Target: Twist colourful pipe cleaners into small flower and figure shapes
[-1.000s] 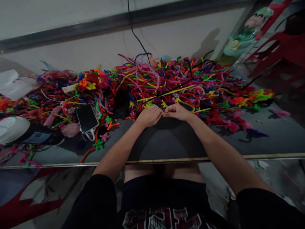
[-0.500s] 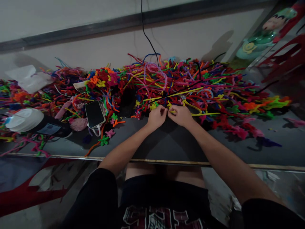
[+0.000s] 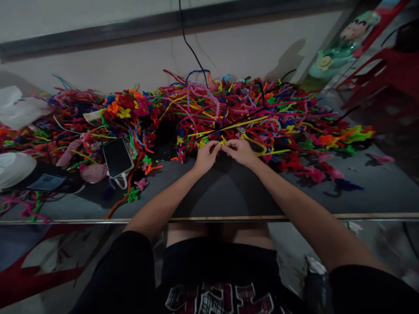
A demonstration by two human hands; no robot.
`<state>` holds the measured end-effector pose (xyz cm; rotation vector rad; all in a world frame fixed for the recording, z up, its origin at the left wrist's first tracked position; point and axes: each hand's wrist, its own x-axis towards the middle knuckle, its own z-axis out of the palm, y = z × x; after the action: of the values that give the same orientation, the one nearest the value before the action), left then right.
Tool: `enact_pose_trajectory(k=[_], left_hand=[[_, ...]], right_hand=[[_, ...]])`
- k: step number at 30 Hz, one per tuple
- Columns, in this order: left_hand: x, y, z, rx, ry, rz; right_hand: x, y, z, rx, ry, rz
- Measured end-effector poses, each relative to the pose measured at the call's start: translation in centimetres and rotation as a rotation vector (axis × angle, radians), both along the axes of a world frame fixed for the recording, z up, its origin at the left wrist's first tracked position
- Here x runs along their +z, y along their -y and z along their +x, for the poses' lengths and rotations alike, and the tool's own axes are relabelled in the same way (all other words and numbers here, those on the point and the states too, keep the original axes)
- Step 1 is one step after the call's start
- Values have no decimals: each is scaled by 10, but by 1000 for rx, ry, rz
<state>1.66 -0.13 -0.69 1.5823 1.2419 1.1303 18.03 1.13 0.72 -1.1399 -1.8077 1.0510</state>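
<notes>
My left hand (image 3: 207, 157) and my right hand (image 3: 241, 151) meet above the near side of a big heap of colourful pipe cleaners (image 3: 229, 100). Thumb and fingers of both hands are pinched together, tip to tip, on a small bent yellow pipe cleaner (image 3: 223, 142); its lower part is hidden by the fingers. Just beyond the hands, a straight yellow pipe cleaner (image 3: 244, 124) lies across the heap. A looped yellow pipe cleaner (image 3: 262, 150) is right of my right hand.
On the left lie a phone (image 3: 118, 158) with a white cable, a pink brush (image 3: 93, 173) and a large cup (image 3: 19, 170). Pipe-cleaner flowers (image 3: 124, 107) sit on the heap. A black cable (image 3: 193, 50) hangs down the wall. Red stools (image 3: 376, 74) stand at the right.
The view has shifted, so the table things sit further left in the picture. Both hands stay together at the same spot, fingers still pinched, with only slight finger movement.
</notes>
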Motion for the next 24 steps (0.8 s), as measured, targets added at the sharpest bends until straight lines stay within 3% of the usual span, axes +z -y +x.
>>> enact_pose_trajectory(k=[10,15,18,21,24], left_hand=[[0,-3,-3,60,11,-14],[4,-2,-5,24,-89,106],[6,-3,-6,48,-127,96],[7,-4,-5,82,-61,-11],[9,-6,-6,11,66,-99]], right_hand=[[6,8,2,19,43,71],[4,7,2,1,231,191],[4,8,6,27,414,356],[7,9,13,-64,520,527],[10,10,17,-204,482,605]])
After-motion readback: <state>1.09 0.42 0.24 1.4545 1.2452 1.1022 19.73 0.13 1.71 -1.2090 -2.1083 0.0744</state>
